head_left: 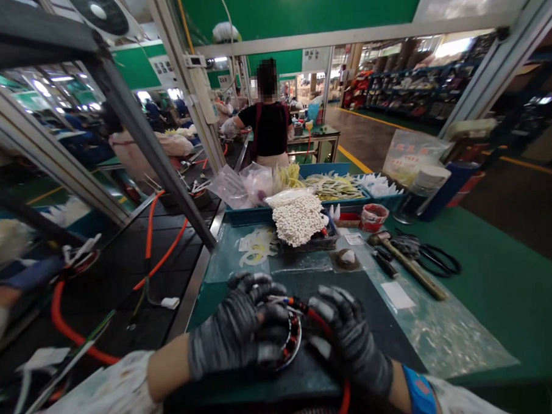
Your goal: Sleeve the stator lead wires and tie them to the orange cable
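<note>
My left hand [233, 328], in a grey striped glove, is closed around a ring-shaped motor stator [296, 341] with reddish-brown windings. Part of the ring is hidden behind the fingers. Thin coloured wires come off its top and run into an orange cable [343, 404]. That cable passes under my right hand [357, 338], gloved the same way, whose fingers curl over it beside the ring. Beneath both hands lies a dark mat [376, 312] on the green bench.
Ahead stand a black box of white cotton-like sticks [299, 221] and a blue tray [246, 217] of sleeves. A hammer [416, 268], cutters [386, 263] and a jar [424, 191] lie to the right. On the left, a dark conveyor [139, 317] carries orange cables. A co-worker [272, 128] stands ahead.
</note>
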{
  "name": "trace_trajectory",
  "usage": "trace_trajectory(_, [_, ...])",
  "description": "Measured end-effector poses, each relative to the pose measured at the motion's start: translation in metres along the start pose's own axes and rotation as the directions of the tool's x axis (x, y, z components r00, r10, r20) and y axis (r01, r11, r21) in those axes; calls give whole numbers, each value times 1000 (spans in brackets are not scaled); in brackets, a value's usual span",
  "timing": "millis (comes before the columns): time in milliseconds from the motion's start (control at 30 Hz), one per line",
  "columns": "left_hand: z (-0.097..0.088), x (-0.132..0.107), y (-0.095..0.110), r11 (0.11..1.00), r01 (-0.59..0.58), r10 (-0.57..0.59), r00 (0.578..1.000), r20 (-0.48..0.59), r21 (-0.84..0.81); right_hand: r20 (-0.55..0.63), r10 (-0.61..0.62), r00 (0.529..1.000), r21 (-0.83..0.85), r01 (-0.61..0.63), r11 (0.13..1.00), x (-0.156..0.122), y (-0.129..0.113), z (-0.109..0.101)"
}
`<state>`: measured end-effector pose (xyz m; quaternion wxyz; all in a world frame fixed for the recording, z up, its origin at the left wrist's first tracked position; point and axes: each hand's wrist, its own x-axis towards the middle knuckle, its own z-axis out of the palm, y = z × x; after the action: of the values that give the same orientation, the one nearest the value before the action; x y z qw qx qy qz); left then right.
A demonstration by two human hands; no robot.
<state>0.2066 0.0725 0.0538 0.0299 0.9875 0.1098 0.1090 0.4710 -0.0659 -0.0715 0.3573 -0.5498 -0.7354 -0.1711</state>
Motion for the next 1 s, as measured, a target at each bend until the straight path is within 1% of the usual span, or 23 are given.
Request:
trace_trajectory(33, [6,8,-1,999,42,-42,999,-4,-9,-7,69,998,-34,-70,997,-6,-3,-2])
trace_trajectory(67, [13,16,-2,997,74,-74,997,-6,-27,12,116,993,-49,-115,992,-10,-4,-5])
trace_trajectory(133, [29,32,-6,990,109,-107,994,24,-94,124,147,981,-3,-147,989,-9,-3,-15])
trace_trajectory(200, [39,45,-11,970,110,-94,992,84,-216,252,120,960,144,-160,977,1,3,-32])
trace_trajectory(233, [42,50,-13,948,111,-82,991,109,-297,302,106,947,234,-182,955,9,7,-42])
trace_trajectory(300, [41,56,-17,878,132,-80,988,132,-459,390,125,912,398,-290,870,25,15,-59])
trace_trajectory(333, [40,57,-19,839,149,-90,986,137,-523,448,163,879,467,-385,796,33,19,-65])
trace_trajectory(367, [38,57,-20,805,164,-103,985,138,-570,533,199,822,527,-507,682,39,23,-68])
trace_trajectory(400, [36,57,-21,785,172,-113,984,135,-596,634,207,745,564,-628,536,44,27,-69])
trace_trajectory(433, [34,56,-22,779,169,-114,985,129,-604,726,186,662,568,-730,379,47,30,-67])
trace_trajectory(467, [32,55,-22,783,163,-113,986,120,-600,798,146,584,545,-804,239,48,32,-63])
trace_trajectory(500, [30,54,-21,792,148,-104,989,108,-593,846,93,525,514,-849,122,46,34,-57])
trace_trajectory(533, [29,53,-19,803,126,-88,992,94,-583,873,39,486,485,-874,25,43,34,-51])
trace_trajectory(567, [27,52,-16,819,100,-72,995,73,-565,884,0,467,467,-882,-60,39,34,-46])
trace_trajectory(600, [26,50,-11,844,66,-55,998,37,-532,885,-19,465,458,-878,-142,35,32,-41])
trace_trajectory(667, [26,46,2,918,-8,-21,997,-69,-396,874,-26,485,458,-841,-288,28,28,-37])
trace_trajectory(700, [26,44,11,956,-38,3,993,-121,-289,864,-17,504,472,-821,-321,27,25,-38])
trace_trajectory(733, [28,42,21,983,-66,38,987,-159,-174,853,-6,521,492,-809,-321,27,22,-39])
trace_trajectory(800, [32,38,38,992,-127,128,974,-189,18,843,-9,538,511,-806,-298,29,18,-42])
trace_trajectory(833, [35,36,45,986,-145,158,970,-187,79,844,-21,536,507,-809,-296,31,16,-44])
trace_trajectory(933, [41,32,54,976,-154,182,965,-187,155,862,-54,504,465,-828,-313,34,15,-46])
trace_trajectory(967, [41,31,54,977,-146,175,965,-193,155,864,-48,502,472,-838,-273,34,16,-47])
trace_trajectory(1000, [40,30,53,981,-137,163,965,-204,136,860,-20,510,497,-846,-192,33,17,-48])
